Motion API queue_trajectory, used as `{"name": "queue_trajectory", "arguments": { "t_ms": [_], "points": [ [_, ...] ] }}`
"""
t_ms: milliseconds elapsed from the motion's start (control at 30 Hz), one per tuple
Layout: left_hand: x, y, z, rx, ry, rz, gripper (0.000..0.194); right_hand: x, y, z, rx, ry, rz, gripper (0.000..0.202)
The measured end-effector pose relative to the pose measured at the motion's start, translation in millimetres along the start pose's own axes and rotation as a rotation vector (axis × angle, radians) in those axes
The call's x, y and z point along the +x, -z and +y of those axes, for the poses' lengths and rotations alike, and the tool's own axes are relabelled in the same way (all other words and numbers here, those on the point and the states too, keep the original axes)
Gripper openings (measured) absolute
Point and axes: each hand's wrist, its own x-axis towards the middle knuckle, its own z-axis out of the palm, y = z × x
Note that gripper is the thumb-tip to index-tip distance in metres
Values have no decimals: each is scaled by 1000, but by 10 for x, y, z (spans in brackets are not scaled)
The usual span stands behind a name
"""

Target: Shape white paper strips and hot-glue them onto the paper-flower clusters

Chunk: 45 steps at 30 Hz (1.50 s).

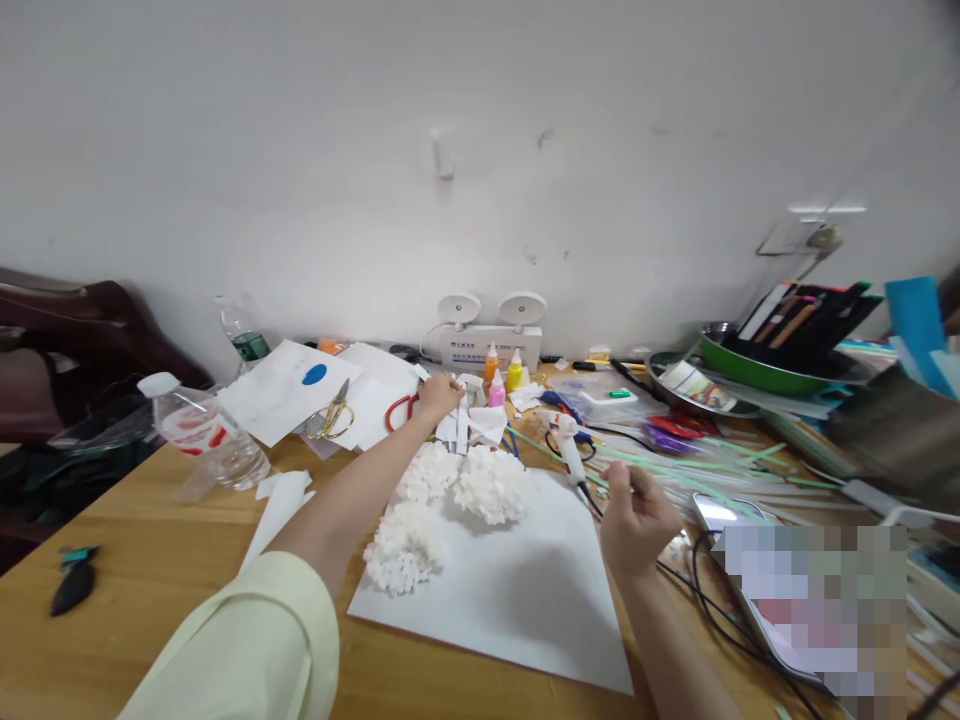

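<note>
My left hand [441, 398] stretches out to the pile of white paper pieces, its fingers pinched at the top of a white paper strip [462, 428]. Closer to me, three fluffy white paper flowers [491, 485] lie on a large white sheet [532, 600]. My right hand [637, 520] hovers by the sheet's right edge, thumb and fingers curled together; whatever they hold, if anything, is too small to make out. A white glue gun [568, 450] lies just beyond it. Beside my left wrist are red-handled scissors [397, 412].
At left stand a water bottle [206, 430], gold scissors [334, 415] and a paper with a blue oval [274, 390]. Small paint bottles [514, 372] stand near the wall. On the right are a phone [780, 600], black cables, green sticks and a green pan [780, 370] holding pens.
</note>
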Motion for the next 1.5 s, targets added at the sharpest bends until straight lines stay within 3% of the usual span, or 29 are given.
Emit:
{"name": "queue_trajectory", "arguments": {
  "t_ms": [200, 267, 367, 467, 533, 600, 700, 933, 1067, 1233, 1500],
  "points": [
    [-149, 153, 106, -346, -42, -26, 23, -14, -12, 22, -13, 1, -10, 28],
    [-265, 300, 172, -487, -76, -60, 18, -28, -16, 29, 2, -1, -36, 29],
    [-547, 597, 285, -642, -131, -200, 15, -55, -14, 5, 47, -13, -108, 28],
    [-946, 883, 415, -690, -152, -426, 13, -101, -17, -90, 145, -35, -366, 25],
    [-1219, 996, 499, -673, -166, -843, 15, -153, -36, -180, 279, -59, -644, 23],
    [-1446, 1021, 557, -597, -169, -1017, 14, -225, -69, -263, 402, -102, -871, 27],
    [-1652, 938, 556, -504, -168, -967, 14, -345, -122, -334, 435, -180, -1023, 27],
    [-1834, 692, 381, -469, -230, -762, 23, -449, -162, -358, 469, -270, -979, 17],
    [-1959, 637, 322, -494, -265, -600, 25, -445, -158, -397, 492, -319, -976, 17],
    [-2083, 604, 239, -369, -359, -381, 21, -450, -140, -451, 463, -339, -1032, 19],
    [-2160, 576, 143, -410, -343, -277, 14, -483, -118, -512, 457, -414, -1079, 17]
  ]
}}
